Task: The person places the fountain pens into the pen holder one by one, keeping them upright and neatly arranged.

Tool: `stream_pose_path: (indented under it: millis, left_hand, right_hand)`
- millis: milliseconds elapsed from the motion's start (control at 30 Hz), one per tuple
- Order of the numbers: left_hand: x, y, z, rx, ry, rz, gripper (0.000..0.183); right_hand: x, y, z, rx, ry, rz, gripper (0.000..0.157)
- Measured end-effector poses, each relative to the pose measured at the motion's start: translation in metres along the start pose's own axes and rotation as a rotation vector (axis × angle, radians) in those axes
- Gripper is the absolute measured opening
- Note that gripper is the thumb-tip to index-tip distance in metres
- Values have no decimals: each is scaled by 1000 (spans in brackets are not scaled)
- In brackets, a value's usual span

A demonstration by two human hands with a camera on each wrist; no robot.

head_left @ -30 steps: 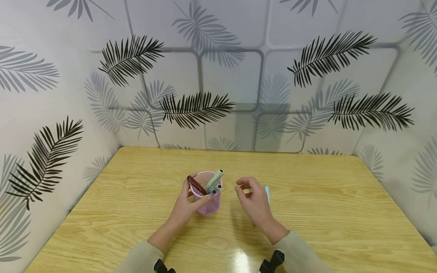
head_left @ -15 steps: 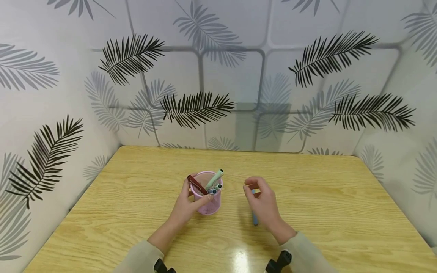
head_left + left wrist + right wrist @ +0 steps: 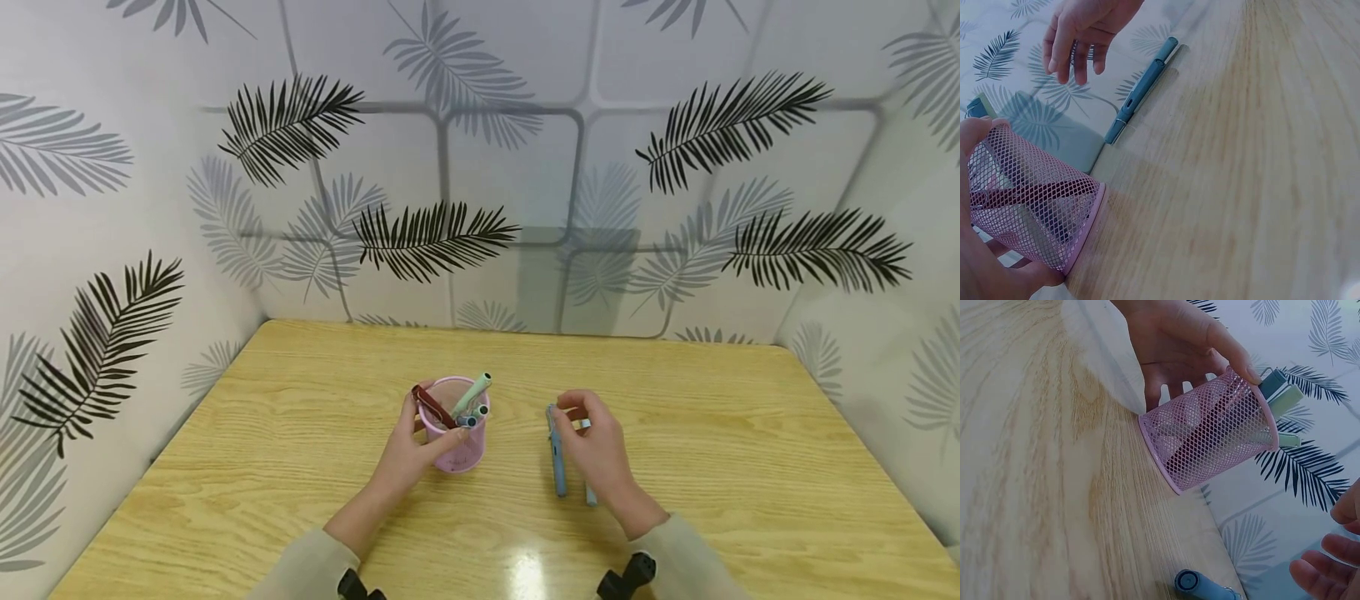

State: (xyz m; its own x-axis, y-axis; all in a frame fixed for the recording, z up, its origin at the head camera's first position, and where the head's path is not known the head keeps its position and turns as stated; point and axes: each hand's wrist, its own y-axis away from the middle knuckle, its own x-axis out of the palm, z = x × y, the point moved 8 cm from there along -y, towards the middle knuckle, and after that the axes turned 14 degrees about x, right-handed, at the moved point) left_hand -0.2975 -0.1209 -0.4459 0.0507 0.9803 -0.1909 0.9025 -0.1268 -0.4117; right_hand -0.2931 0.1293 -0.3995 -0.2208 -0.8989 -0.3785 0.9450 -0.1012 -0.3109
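Note:
My left hand [image 3: 405,457] grips a pink mesh pen holder [image 3: 467,454], thumb on the near side of the rim, fingers behind it. Out of its top stick a dark red pen [image 3: 432,406], light green pens [image 3: 472,393] and a blue pen [image 3: 466,422]. My right hand [image 3: 597,448] hovers to the right of the holder, fingers loosely bent and nothing between them. Just left of it a blue pen [image 3: 558,467] lies on the table. A lighter pen [image 3: 591,495] is partly covered by this hand in the head view. The left wrist view shows the blue pen [image 3: 1141,92] below the right hand's fingertips.
The wood-grain table [image 3: 337,375] meets a leaf-patterned wall covering [image 3: 480,183] along its back edge. This covering also runs up the left and right sides. A bright glare spot shows on the table's near part.
My right hand has moved rightward, uncovering the blue pen on its left and the near end of the lighter pen. The left hand and pen holder have stayed in place.

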Motion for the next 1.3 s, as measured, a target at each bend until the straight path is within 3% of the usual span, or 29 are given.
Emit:
stream_pose_path:
  millis: [233,333,567,867,1133,1300]
  left_hand:
    - [1,0,-8,-6,17,22,76]
    - [1,-1,1,2,9,11,75]
    - [1,-1,1,13,10,3,75]
    - [0,0,1,-11,-14,7,74]
    - [1,2,-26,-16,5,20,75]
    - [0,1,-12,-18,-9,17,74]
  right_hand:
    - [-7,-4,-10,45,69,-20,16]
    - [-10,-5,-13,61,104,-32,16]
    - [-16,-6,-23,95,185,-50,17]
    - [-15,-7,-36,194,297,13,25]
    - [-12,-8,-46,285,387,64,32]
    - [-11,-8,-51,333,454,101,36]
